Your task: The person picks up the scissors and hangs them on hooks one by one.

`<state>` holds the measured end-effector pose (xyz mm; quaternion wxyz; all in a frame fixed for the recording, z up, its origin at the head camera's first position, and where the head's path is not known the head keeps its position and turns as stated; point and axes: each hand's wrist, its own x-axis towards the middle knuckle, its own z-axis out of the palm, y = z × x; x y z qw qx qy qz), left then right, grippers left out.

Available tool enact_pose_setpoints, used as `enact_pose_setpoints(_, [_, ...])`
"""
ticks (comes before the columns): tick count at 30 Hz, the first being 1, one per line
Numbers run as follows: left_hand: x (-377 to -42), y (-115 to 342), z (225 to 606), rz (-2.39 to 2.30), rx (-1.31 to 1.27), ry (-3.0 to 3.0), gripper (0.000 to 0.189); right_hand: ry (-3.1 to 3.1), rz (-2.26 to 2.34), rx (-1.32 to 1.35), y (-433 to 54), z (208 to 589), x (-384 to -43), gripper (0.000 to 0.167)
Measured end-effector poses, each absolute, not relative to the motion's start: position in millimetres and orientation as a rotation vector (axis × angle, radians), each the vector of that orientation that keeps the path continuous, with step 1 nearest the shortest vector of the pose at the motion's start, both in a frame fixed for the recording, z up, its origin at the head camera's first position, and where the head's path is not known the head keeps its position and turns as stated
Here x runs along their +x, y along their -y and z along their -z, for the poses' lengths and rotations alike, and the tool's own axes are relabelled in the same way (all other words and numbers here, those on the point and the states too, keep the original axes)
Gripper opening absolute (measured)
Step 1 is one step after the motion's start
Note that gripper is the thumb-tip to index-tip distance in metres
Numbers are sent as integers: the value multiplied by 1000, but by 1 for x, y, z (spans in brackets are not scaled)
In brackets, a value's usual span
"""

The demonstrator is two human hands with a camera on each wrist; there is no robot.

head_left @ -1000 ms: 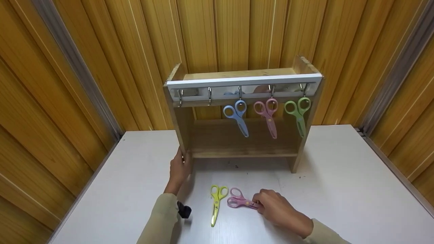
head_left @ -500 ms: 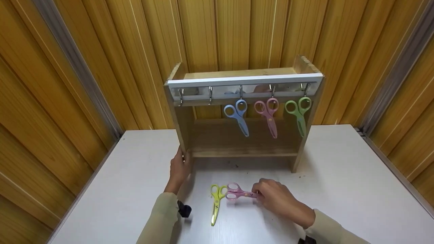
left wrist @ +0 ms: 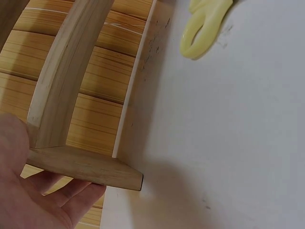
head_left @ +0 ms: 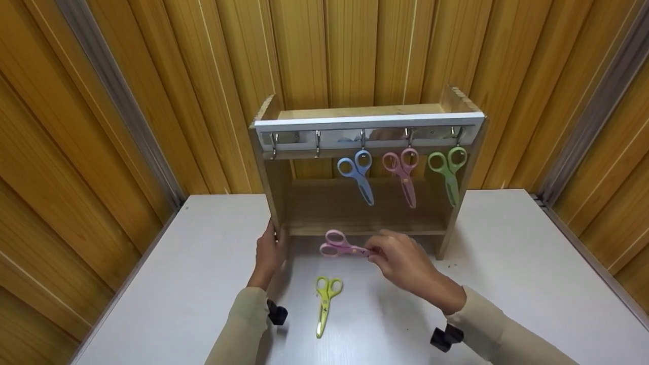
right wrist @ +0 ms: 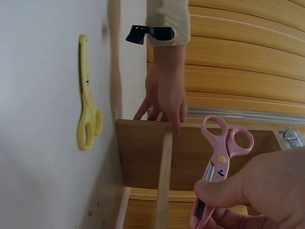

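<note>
My left hand grips the lower left side panel of a wooden shelf; in the left wrist view the fingers lie beneath the panel's edge. Pink scissors are held by the blade end between the thumb and fingers of my right hand, in front of the shelf's lower board. Their two handle loops point left in the head view and stay free of the fingers, as the right wrist view shows. On the table, closer to me, lie yellow scissors with loops toward the shelf.
Along the shelf's top front runs a white rail with several metal hooks. Blue scissors, another pink pair and green scissors hang from it. Two bare hooks, including the leftmost hook, are at the left. Wood-panel walls surround the white table.
My right hand has raised the pink scissors off the table and carried them forward toward the shelf and slightly left. My left hand keeps its hold, and the yellow scissors stay put.
</note>
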<state>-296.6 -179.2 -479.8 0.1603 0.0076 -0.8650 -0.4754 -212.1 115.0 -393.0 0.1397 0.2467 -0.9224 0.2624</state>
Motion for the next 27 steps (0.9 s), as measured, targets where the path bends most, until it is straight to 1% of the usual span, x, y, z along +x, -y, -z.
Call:
enact_pose_setpoints(10, [-297, 178, 478, 1354, 39, 2483, 55, 2417, -987, 735, -92, 364, -224, 15])
enact_pose_setpoints(15, [-296, 179, 479, 1371, 42, 2484, 57, 2289, -1118, 727, -76, 351, -231, 11])
enact_pose_setpoints(27, [-299, 177, 481, 1365, 47, 2470, 57, 2162, -1307, 669, -50, 344, -242, 9])
